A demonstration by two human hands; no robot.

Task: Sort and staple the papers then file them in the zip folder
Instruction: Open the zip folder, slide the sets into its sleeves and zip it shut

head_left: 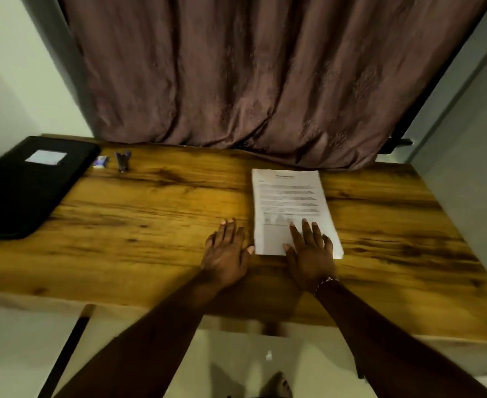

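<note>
Since white printed paper stack (288, 196) prob needs steadying, right hand (311, 255) presses its lower edge, fingers (307, 229) spread flat; left hand (226, 251) flat beside on brown wooden surface (150, 214), empty.

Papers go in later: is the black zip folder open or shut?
Shut. The zip folder lies flat on the table, cover with white label up, no inside showing; the zip itself is too dark to see.

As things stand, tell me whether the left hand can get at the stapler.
Probably yes, with a stretch. The left hand rests open on the table, and only bare wood lies between it and the stapler near the far edge.
</note>
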